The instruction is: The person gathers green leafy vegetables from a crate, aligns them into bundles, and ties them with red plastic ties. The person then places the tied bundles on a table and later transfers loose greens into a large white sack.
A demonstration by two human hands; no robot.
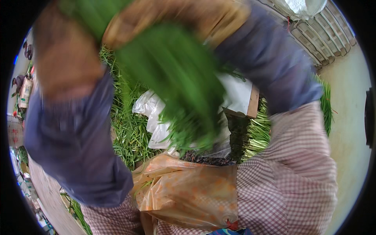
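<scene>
A bunch of long green leaves, likely chives (173,79), hangs slanting before me, blurred by motion, with its leaf tips toward my lap. My right hand (129,26), in what looks like a brown glove, reaches across the bunch from the right and grips it. More of the same green (94,14) shows beyond that hand, at the top. Beside this upper part is my left hand (67,55), also brown-covered and badly blurred; its fingers are not clear. Under the bunch lies crumpled clear plastic (158,132) and a white-topped board or box (236,94).
Loose green leaves (132,138) are heaped at left. Bundled stalks (258,135) lie by my right leg, with another green bundle (326,105) farther right. An orange-patterned plastic apron (191,191) covers my lap. Grey plastic crates (314,35) stand at upper right.
</scene>
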